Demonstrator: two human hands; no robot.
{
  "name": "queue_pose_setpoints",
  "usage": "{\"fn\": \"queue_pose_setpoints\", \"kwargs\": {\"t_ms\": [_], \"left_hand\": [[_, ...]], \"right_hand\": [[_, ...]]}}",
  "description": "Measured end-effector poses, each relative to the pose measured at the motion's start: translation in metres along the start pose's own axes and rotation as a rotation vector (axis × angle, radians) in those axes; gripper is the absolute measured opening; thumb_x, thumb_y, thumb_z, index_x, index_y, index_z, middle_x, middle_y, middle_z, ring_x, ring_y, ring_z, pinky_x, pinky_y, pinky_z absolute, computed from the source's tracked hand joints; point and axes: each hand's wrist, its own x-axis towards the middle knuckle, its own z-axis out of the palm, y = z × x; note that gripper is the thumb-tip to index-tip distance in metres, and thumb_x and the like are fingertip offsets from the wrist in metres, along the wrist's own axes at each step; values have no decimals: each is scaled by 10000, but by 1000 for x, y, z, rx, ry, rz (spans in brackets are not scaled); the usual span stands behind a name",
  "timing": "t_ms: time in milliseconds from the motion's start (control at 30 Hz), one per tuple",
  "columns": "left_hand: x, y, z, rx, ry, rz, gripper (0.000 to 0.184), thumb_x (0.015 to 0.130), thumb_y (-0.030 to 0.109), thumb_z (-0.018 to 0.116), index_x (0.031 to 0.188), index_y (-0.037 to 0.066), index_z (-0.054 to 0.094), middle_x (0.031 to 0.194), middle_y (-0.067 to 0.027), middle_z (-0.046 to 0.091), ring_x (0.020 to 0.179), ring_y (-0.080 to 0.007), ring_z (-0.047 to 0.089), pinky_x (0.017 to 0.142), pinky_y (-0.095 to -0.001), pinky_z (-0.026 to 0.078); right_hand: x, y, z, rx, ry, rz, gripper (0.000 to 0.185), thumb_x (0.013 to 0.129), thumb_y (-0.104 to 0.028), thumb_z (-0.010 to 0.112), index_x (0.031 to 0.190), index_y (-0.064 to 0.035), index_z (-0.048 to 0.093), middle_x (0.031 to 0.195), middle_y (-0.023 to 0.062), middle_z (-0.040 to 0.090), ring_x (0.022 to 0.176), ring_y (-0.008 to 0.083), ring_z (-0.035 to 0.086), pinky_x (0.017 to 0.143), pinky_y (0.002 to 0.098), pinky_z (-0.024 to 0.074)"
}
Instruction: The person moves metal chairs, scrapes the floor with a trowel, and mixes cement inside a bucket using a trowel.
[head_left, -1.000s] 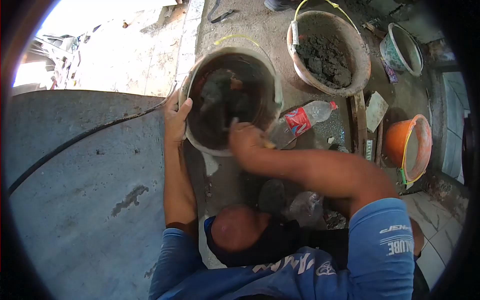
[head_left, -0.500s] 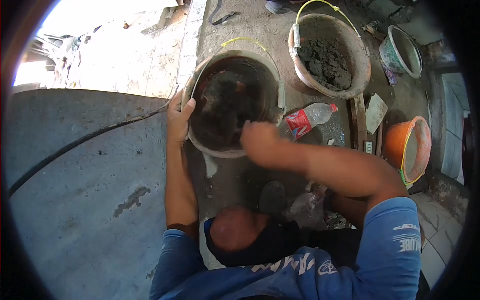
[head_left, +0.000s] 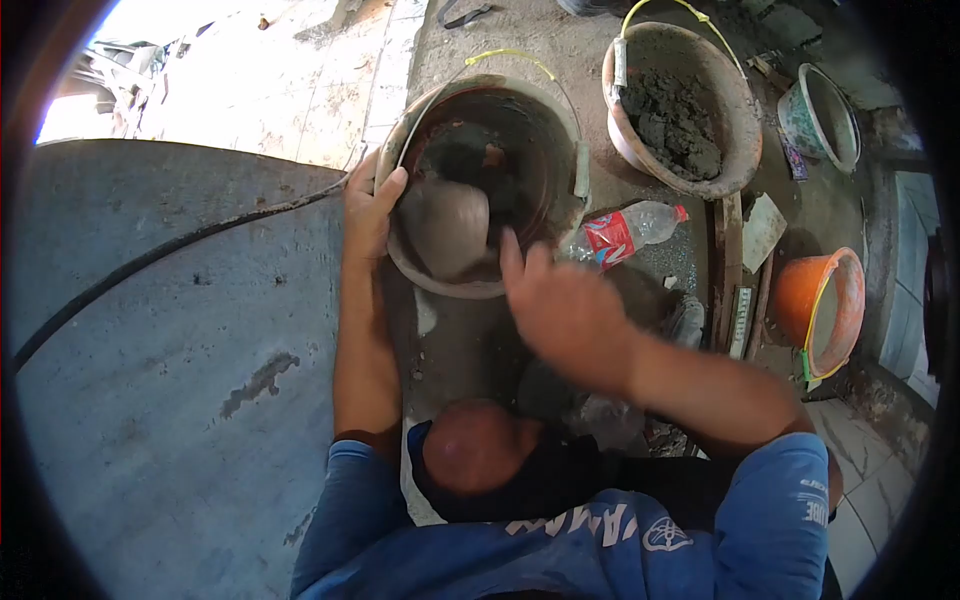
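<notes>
My left hand (head_left: pixel 370 208) is closed on the left rim of a bucket (head_left: pixel 452 288), thumb over the edge and fingers on the outside. The bucket has a wire handle with a yellow sleeve, and dark wet material (head_left: pixel 510 180) coats its inside. At the near right rim my right hand (head_left: pixel 565 310) is closed and somewhat blurred, with the index finger stretched forward. From it a trowel reaches into the bucket, its broad rounded grey blade (head_left: pixel 450 228) tilted over the material. My fingers hide the trowel's handle.
A second bucket (head_left: pixel 735 130) holds grey mortar at the back right. Beside the near bucket lies a plastic bottle (head_left: pixel 640 228) with a red label. An orange bucket (head_left: pixel 800 295) and a green one (head_left: pixel 797 120) stand farther right. A blue-grey board (head_left: pixel 180 300) with a black cable fills the left.
The trowel blade has come into clear view inside the bucket. My right hand has shifted right and toward me. My left hand has stayed on the rim.
</notes>
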Motion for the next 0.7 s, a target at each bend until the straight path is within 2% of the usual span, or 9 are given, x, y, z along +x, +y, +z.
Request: {"fn": "queue_pose_setpoints", "kwargs": {"t_ms": [33,100,167,300,367,533,600,667,700], "left_hand": [[3,1,0,40,-22,-35,479,841,196,581,1249,-30,474,1173,-95,549,1058,-160,503,929,-281,372],[2,-4,-3,-14,-31,-20,500,824,222,600,1238,-32,484,1151,-90,559,1037,-166,511,922,-291,376],[0,-5,-2,-60,-21,53,443,791,199,624,1158,-38,550,1070,-70,583,967,-146,522,874,-280,397],[2,4,10,69,-73,35,519,797,252,629,1201,-53,512,1123,-92,564,1020,-167,509,911,-298,380],[3,7,13,23,-76,22,509,794,244,630,1191,-56,520,1122,-96,563,1017,-167,510,911,-295,379],[-3,9,9,23,-58,14,512,791,237,631,1198,-52,516,1114,-95,565,1009,-169,514,906,-296,386],[-3,9,12,32,-45,6,512,790,235,632,1199,-50,516,1112,-95,566,1009,-169,514,905,-296,388],[-2,11,15,48,-53,7,503,792,229,632,1195,-50,519,1101,-93,570,999,-163,515,895,-293,392],[-3,13,16,48,-56,14,503,792,229,632,1195,-50,519,1101,-93,570,999,-163,515,895,-293,392]], "right_hand": [[-10,-4,5,1,4,-2,405,801,-146,510,1175,6,525,815,121,614,662,200,644,494,279,512],[-38,0,24,-129,-301,-107,384,802,-135,512,1162,-2,521,777,97,597,636,196,648,478,273,510],[-35,26,20,-19,-321,-9,417,800,-135,519,1198,-11,497,764,90,589,615,202,646,486,271,514],[-28,25,0,93,-300,-6,451,807,-126,511,1241,-14,468,795,103,595,614,223,645,480,295,519],[-37,8,0,-1,-247,-137,446,807,-129,504,1236,-8,475,795,108,593,609,212,642,474,311,517],[-33,61,13,88,-378,-78,334,783,-104,516,1100,-3,542,807,140,604,650,209,643,494,312,515],[-4,79,18,339,-320,34,215,778,-62,497,976,10,537,854,193,608,734,355,632,630,420,520],[39,83,39,510,-188,190,196,774,-61,492,929,43,548,865,223,604,783,402,611,691,454,507],[60,78,38,520,-268,235,191,776,-57,486,919,47,558,873,234,602,808,397,613,705,452,506]]}}
